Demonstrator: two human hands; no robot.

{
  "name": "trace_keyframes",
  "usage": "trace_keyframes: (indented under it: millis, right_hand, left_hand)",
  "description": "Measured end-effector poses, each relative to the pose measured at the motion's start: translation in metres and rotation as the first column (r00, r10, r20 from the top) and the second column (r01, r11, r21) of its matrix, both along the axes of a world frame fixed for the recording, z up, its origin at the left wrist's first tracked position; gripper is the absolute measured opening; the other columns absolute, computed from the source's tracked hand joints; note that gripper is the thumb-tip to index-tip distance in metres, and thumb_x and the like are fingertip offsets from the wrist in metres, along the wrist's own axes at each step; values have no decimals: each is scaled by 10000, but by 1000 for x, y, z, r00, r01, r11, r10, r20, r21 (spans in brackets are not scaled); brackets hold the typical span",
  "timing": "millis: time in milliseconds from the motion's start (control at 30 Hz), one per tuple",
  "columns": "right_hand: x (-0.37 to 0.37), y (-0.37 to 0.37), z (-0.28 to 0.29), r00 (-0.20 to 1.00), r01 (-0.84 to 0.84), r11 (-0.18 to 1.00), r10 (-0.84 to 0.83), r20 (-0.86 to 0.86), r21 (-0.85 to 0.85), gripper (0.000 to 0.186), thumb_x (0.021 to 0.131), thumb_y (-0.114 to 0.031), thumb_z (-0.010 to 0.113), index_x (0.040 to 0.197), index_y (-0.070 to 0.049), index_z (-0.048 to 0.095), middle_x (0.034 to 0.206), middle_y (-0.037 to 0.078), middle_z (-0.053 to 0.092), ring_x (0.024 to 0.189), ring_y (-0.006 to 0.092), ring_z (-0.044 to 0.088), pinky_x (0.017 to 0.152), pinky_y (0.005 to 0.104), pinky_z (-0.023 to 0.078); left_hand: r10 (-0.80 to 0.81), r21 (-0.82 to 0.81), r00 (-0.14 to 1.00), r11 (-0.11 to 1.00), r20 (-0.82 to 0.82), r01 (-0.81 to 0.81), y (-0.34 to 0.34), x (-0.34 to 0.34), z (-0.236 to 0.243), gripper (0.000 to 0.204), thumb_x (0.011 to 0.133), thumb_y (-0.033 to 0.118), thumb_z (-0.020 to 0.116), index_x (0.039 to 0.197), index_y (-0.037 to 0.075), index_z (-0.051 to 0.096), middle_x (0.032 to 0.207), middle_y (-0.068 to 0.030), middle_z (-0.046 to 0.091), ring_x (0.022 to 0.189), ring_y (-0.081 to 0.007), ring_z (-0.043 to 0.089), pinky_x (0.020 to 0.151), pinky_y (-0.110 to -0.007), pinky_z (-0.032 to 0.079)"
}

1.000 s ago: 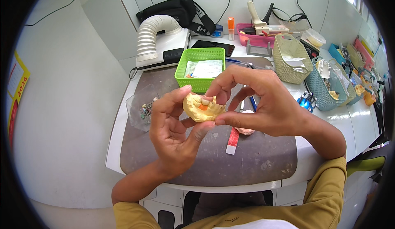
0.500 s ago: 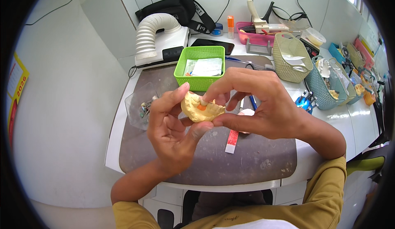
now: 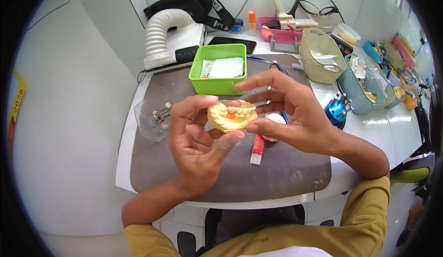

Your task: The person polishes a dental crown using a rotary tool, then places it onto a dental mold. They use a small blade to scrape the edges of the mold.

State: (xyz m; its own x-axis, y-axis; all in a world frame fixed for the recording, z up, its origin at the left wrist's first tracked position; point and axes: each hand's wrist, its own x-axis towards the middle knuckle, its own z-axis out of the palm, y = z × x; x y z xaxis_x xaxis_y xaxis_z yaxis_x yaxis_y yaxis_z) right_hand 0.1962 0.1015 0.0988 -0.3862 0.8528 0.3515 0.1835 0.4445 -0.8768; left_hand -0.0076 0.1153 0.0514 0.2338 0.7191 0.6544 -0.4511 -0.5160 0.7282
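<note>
A yellow plaster dental cast (image 3: 226, 124) with a row of teeth and an orange patch inside its arch is held up above the mat. My left hand (image 3: 196, 141) grips its left side, thumb below and fingers above and behind. At the cast's right edge, the thumb of my right hand (image 3: 300, 114) presses on it, while the index finger is lifted clear and the other fingers curl behind. Partly hidden beyond the right thumb is a pinkish-white piece (image 3: 275, 118). A red strip with a white end (image 3: 257, 150) lies on the mat below.
Behind the hands stands a green basket (image 3: 218, 87) with packets. A clear tray (image 3: 150, 121) of small parts is at left. A white unit with a ribbed hose (image 3: 157, 38) is farther back. Beige (image 3: 318, 68) and blue-grey baskets (image 3: 364, 93) and a blue device (image 3: 336, 110) line the right.
My right index finger has lifted off the teeth and opened upward. The cast has turned slightly, showing its tooth row more fully. The whole view has shifted a little.
</note>
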Motion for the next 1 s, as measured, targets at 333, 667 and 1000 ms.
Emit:
trace_keyframes:
  millis: [333, 667, 1000]
  right_hand:
    - [17, -40, -71, 948, 84, 987, -121, -294, -135, 346, 892, -43, 704, 1197, 46, 566, 1254, 169, 612, 1085, 172, 650, 959, 305, 542]
    - [19, -37, -77, 944, 95, 987, -129, -303, -126, 330, 883, -19, 721, 1190, 45, 620, 1261, 174, 624, 1063, 172, 662, 923, 303, 572]
    - [22, -38, -78, 948, 98, 990, -124, -293, -101, 349, 873, -29, 735, 1202, 29, 633, 1269, 166, 630, 1007, 172, 688, 894, 302, 579]
  left_hand:
    - [-124, -213, 872, 977, -474, 23, -13, 9, 5, 519, 762, -52, 807, 1189, 9, 520, 1145, -95, 575, 1096, -172, 630, 920, -310, 575]
    - [-145, -214, 876, 976, -459, 50, -7, 9, -5, 489, 743, -34, 835, 1133, 15, 546, 1102, -68, 547, 1041, -133, 609, 909, -279, 558]
    - [-127, -109, 885, 990, -447, 87, -2, 8, -13, 433, 741, -27, 846, 1085, -12, 584, 1083, -80, 565, 1010, -138, 613, 884, -274, 565]
